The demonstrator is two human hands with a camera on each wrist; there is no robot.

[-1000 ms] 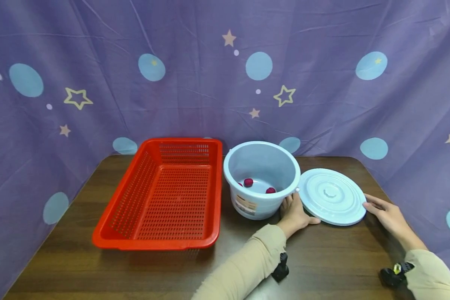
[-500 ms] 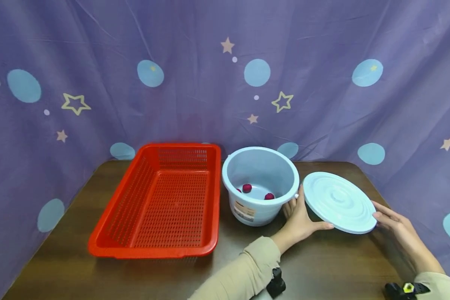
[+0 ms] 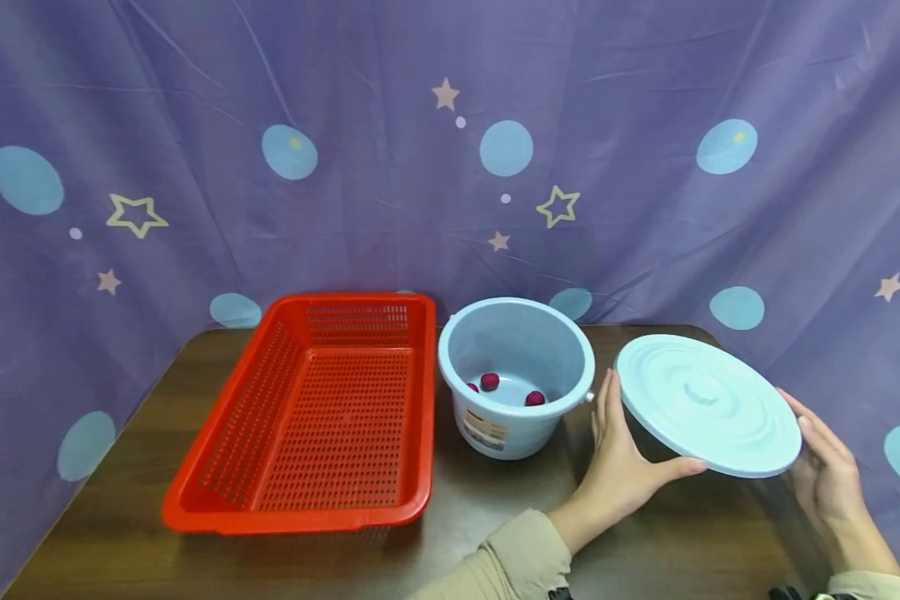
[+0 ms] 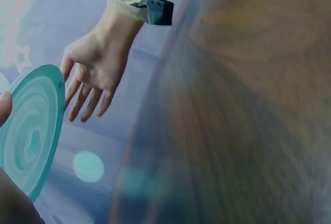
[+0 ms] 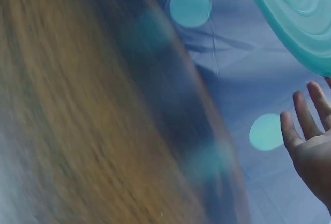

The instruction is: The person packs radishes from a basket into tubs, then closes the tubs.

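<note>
A round pale blue lid (image 3: 708, 406) is raised off the table at the right, tilted. With its thumb on the near rim and its fingers along the left rim, my left hand (image 3: 621, 467) holds it. At the opposite rim, my right hand (image 3: 828, 475) pinches the lid's edge. In the left wrist view the lid (image 4: 32, 136) stands on edge, and the right hand (image 4: 95, 66) has its other fingers spread free of it. Only part of the lid (image 5: 302, 14) shows in the right wrist view, above several spread fingers.
Left of the lid stands a pale blue bucket (image 3: 461, 417) with a few dark red balls (image 3: 535, 398) inside. A red perforated basket (image 3: 300, 522) sits farther left on the brown wooden table (image 3: 450, 550). A purple patterned curtain (image 3: 390, 192) hangs behind.
Both hands have lifted the lid from the table and brought it right and toward the camera. The left hand has moved away from the bucket. The view has shifted slightly.
</note>
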